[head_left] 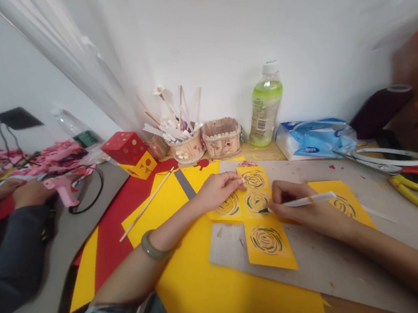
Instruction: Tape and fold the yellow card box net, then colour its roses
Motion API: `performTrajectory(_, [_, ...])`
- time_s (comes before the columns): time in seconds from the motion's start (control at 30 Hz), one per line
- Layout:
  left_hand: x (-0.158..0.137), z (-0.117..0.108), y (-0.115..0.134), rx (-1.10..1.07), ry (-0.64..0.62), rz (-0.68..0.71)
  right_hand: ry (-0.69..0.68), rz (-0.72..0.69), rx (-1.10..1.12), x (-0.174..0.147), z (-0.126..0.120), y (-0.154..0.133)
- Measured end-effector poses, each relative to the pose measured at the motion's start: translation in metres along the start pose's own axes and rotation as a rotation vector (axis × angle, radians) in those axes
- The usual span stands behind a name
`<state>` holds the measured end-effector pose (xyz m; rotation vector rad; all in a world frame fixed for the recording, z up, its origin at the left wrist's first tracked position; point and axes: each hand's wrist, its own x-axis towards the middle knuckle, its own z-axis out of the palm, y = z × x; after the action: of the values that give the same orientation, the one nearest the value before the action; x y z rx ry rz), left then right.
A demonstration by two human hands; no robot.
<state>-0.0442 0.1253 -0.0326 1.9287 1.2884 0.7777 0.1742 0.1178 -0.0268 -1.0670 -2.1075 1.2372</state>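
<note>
A yellow paper cutout (268,266) with ring-shaped slits lies on the grey board, green showing in some slits. My right hand (294,199) grips a slim white pen-shaped tool (317,198) with a tan band. Its lower end is near the middle ring pattern, by a dark green patch. My left hand (219,191) rests over the cutout's left part, thumb and fingertips drawn together beside the upper pattern. Whatever those fingertips pinch is too small to make out. A green bangle (152,246) circles my left wrist.
Yellow sheets (198,290), a thin wooden stick (146,205) and a grey strip (185,184) lie left. Behind stand two baskets (222,137), a green drink bottle (264,104) and tissues (311,139). Scissors (380,158) lie right. Another person's sleeve (15,256) is left, near a pink glue gun (62,188).
</note>
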Motion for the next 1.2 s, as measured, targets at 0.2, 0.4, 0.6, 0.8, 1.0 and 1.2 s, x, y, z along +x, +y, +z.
performTrajectory(0.2, [0.0,-0.001,0.001,0.018,0.001,0.002,-0.021,-0.035,-0.022,0.004,0.005,-0.004])
performTrajectory(0.4, [-0.001,-0.001,0.002,0.024,0.004,0.005,-0.026,-0.032,-0.004,0.005,0.007,-0.008])
performTrajectory(0.6, [-0.001,-0.001,0.002,0.009,0.001,-0.001,-0.006,-0.016,-0.034,0.002,0.001,-0.008])
performTrajectory(0.8, [-0.002,-0.001,0.002,-0.008,0.004,-0.013,0.19,0.018,0.035,0.004,-0.011,-0.011])
performTrajectory(1.0, [-0.004,0.001,0.007,-0.087,0.101,-0.021,0.405,-0.023,0.105,0.0,-0.026,-0.017])
performTrajectory(1.2, [-0.005,0.007,0.015,-0.269,0.128,-0.029,0.388,-0.08,0.197,-0.01,-0.031,-0.025])
